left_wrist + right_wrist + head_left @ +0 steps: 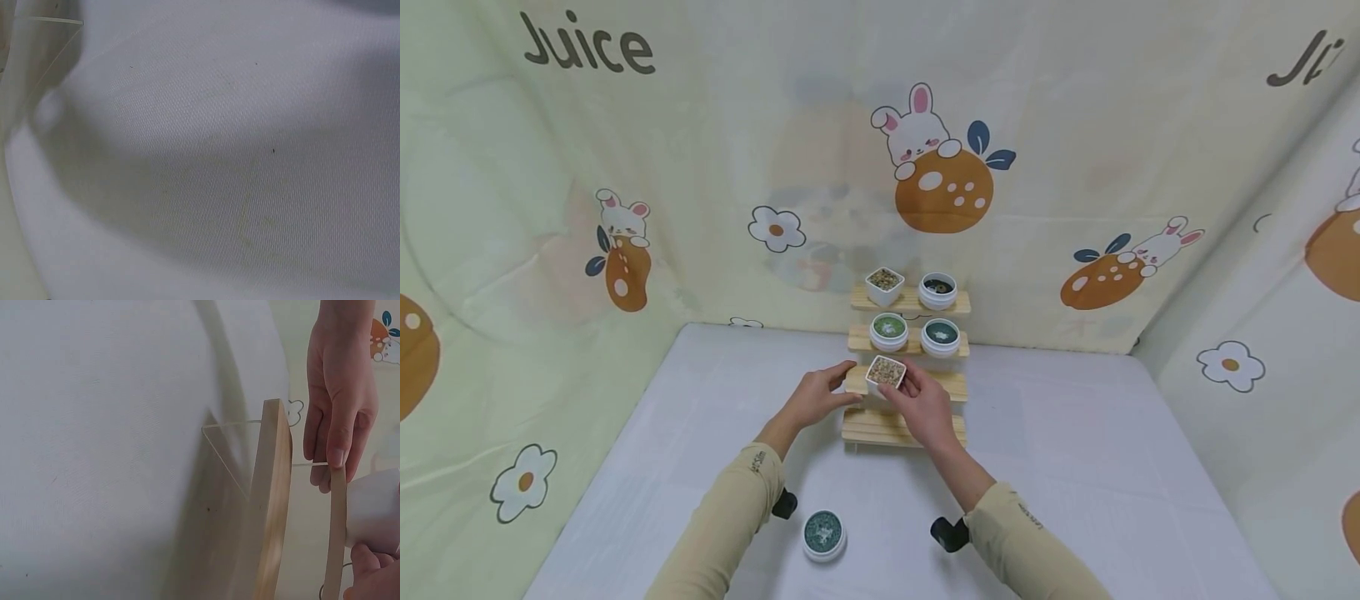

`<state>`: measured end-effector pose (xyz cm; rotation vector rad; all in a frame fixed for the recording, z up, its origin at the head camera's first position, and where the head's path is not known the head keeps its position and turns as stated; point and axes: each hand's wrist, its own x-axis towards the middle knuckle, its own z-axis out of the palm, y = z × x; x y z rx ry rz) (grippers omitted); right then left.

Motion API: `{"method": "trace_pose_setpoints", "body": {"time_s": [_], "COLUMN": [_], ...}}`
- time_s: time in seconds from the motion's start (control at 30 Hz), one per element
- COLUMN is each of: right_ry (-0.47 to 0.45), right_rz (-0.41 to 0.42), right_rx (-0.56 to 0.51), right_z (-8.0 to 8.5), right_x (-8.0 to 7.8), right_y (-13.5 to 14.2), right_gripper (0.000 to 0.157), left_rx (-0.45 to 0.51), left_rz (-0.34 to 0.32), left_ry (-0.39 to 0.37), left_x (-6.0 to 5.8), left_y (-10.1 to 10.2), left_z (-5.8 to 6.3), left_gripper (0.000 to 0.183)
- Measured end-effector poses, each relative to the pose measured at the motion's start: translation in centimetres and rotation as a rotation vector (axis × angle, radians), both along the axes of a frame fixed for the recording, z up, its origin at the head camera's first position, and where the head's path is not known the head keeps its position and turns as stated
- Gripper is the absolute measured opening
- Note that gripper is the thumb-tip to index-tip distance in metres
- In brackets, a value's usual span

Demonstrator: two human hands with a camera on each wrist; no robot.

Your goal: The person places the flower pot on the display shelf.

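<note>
My right hand pinches a small square white pot filled with beige gravel, over the second-lowest shelf of a stepped wooden stand. In the right wrist view, the white pot is right at the shelf board, with my right fingers on its side. My left hand holds the left end of that same shelf, thumb in front and fingers behind. The right wrist view shows the left thumb on the board's end. The left wrist view has mostly white cloth.
On the top shelf stand a square gravel pot and a round dark-filled pot. Below them are a green-filled round pot and a teal-filled one. Another round teal-filled pot sits on the white cloth between my forearms. Printed curtains surround the table.
</note>
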<state>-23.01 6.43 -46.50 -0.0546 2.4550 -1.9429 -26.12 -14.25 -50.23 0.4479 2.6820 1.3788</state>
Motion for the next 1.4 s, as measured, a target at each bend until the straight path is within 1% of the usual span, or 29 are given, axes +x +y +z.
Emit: {"method": "trace_pose_setpoints", "body": {"time_s": [0.17, 0.33, 0.43, 0.57, 0.7, 0.8, 1.0, 1.17, 1.3, 1.4], "right_ry": [0.021, 0.036, 0.031, 0.013, 0.016, 0.025, 0.03, 0.008, -0.005, 0.004], "right_rz": [0.013, 0.009, 0.002, -0.017, -0.021, -0.008, 0.021, 0.05, 0.062, 0.067], "right_rx": [-0.021, -0.008, -0.001, 0.017, -0.002, -0.008, 0.06, 0.092, 0.089, 0.109], "right_z": [-0.3, -0.5, -0.6, -0.6, -0.6, -0.8, -1.6, -1.4, -1.2, -1.2], "right_x": [-0.2, -0.3, -0.4, -0.4, -0.1, 0.2, 1.0, 2.4, 3.5, 4.2], "right_y": [-0.1, -0.2, -0.2, -0.3, -0.1, 0.3, 1.1, 1.6, 1.8, 2.0], "right_gripper": [0.066, 0.065, 0.065, 0.067, 0.071, 0.072, 0.071, 0.074, 0.072, 0.071], "left_rx": [0.0, 0.005, 0.006, 0.002, 0.006, 0.0, -0.019, -0.017, -0.018, -0.01], "left_rz": [0.0, -0.004, -0.008, -0.013, -0.013, -0.008, 0.001, 0.001, 0.0, 0.0], "left_ry": [0.002, 0.013, 0.01, 0.008, 0.005, 0.001, -0.008, -0.004, 0.003, 0.014], "left_x": [0.1, 0.1, 0.1, 0.0, 0.0, 0.1, 0.2, 0.2, 0.2, 0.2], "left_y": [0.0, 0.0, 0.0, 0.0, 0.0, 0.1, 0.0, 0.0, 0.0, 0.0], "left_z": [0.2, 0.1, 0.1, 0.1, 0.2, 0.3, 0.3, 0.3, 0.2, 0.2], "left_gripper": [0.067, 0.067, 0.068, 0.069, 0.069, 0.07, 0.071, 0.072, 0.072, 0.07]}}
